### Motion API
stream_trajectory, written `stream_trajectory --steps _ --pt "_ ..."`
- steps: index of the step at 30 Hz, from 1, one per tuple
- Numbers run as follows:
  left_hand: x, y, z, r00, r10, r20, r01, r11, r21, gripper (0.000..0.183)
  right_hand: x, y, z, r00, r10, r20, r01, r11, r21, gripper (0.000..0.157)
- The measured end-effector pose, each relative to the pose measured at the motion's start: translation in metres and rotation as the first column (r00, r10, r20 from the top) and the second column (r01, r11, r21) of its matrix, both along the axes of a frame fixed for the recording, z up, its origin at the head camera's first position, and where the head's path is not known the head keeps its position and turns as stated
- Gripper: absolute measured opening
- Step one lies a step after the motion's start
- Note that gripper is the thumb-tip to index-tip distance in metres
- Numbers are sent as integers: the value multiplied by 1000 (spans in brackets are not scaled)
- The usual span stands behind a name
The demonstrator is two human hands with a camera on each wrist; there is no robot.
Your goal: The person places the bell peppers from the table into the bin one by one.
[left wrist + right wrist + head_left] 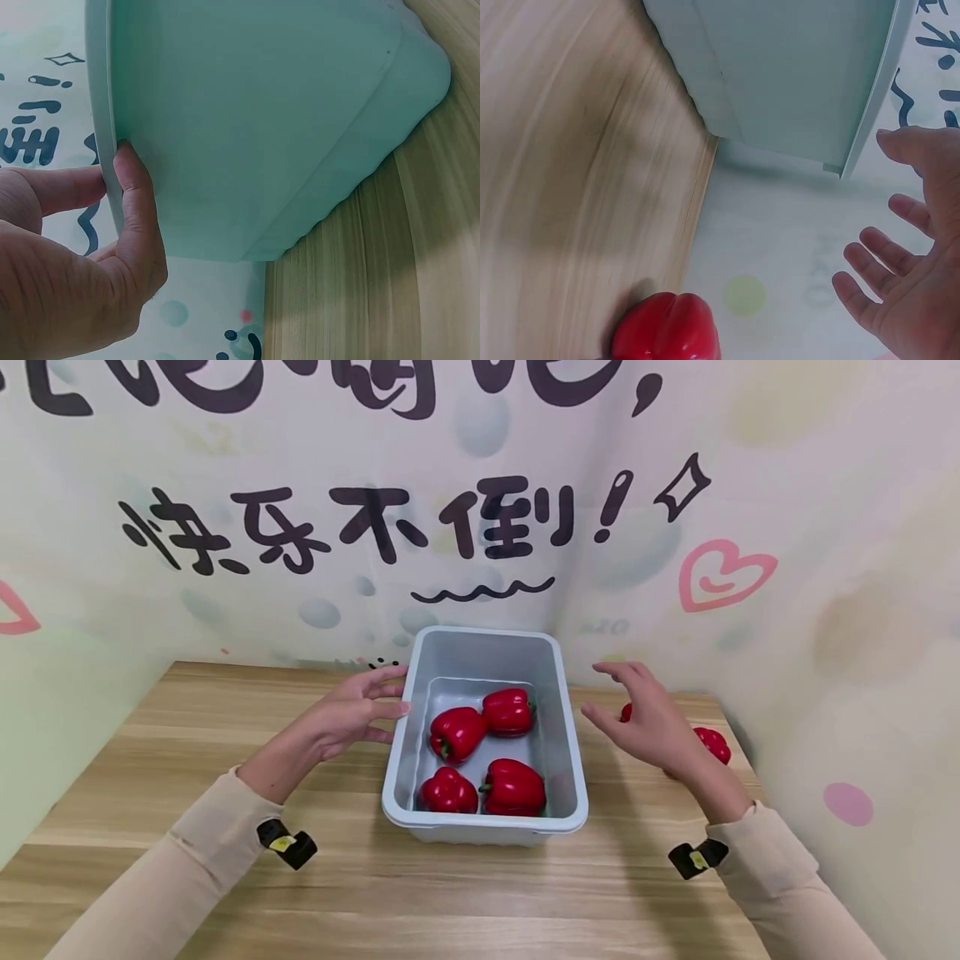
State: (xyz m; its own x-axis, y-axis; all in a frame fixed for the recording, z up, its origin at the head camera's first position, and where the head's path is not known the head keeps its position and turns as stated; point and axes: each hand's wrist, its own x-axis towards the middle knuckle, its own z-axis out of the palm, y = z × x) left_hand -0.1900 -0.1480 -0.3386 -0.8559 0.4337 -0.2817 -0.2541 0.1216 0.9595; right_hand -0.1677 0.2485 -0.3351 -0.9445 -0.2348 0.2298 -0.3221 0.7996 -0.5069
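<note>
A light grey-blue plastic bin (483, 822) stands on the wooden table, with several red bell peppers (514, 787) lying on its floor. At the bin's left side, my left hand (352, 714) pinches the rim. In the left wrist view its thumb and a finger (135, 184) lie on either side of that rim. To the right of the bin, apart from it, my right hand (648, 718) hovers with fingers spread and nothing held. Beyond and beneath this hand, two more red bell peppers (712, 744) show on the table, partly hidden by the hand and forearm.
Behind the table (300, 877) hangs a pale wall covering (300, 460) with black lettering. Another wall (862, 693) borders the table's right edge. Each wrist carries a black strap (288, 844).
</note>
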Motion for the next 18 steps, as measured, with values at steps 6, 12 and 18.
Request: stream_trajectory --steps 6,12,18 --pt "0 0 0 1000 2 -1 -2 1000 -4 71 5 10 -5 1000 -22 -14 22 1000 -8 73" --pt "1 2 0 1000 3 -2 -3 1000 -7 71 12 22 -13 998 -58 -15 58 998 1 73" --pt "1 2 -1 1000 3 -5 -3 1000 3 71 16 31 -25 995 -93 -36 93 996 3 71"
